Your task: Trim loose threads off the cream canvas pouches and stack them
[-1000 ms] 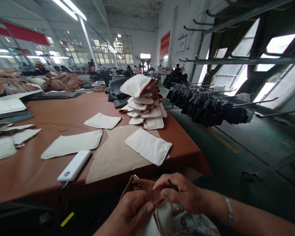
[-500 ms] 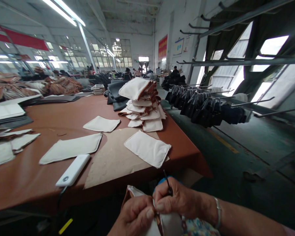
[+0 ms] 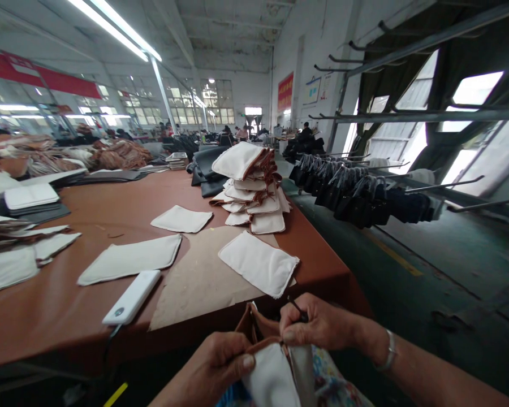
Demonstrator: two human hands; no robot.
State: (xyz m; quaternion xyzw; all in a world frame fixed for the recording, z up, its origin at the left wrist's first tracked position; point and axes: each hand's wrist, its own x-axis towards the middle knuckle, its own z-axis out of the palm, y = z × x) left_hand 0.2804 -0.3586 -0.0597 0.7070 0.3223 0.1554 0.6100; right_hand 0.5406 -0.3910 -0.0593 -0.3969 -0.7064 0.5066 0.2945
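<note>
In my lap, below the table's front edge, is a cream pouch (image 3: 269, 373) with a brown lining and an opened seam or mouth. My left hand (image 3: 224, 357) pinches its left edge between thumb and fingers. My right hand (image 3: 316, 321) is closed at the upper edge, its thumb pressing the rim. A thin dark tool (image 3: 297, 308) juts from that same fist; its kind cannot be made out. Just beyond my hands, a flat cream pouch piece (image 3: 258, 263) lies on brown paper (image 3: 195, 288).
A stack of cream and brown pieces (image 3: 267, 209) stands on the brown-covered table (image 3: 127, 198). Two more cream pieces lie left, beside a white power bank (image 3: 131, 297) with a cable. At right, a metal rack (image 3: 407, 117) carries dark bags (image 3: 348, 192).
My hands have moved apart, the left downward and left, the right slightly up and right. The pouch is spread wider, showing more brown lining. The view has shifted slightly.
</note>
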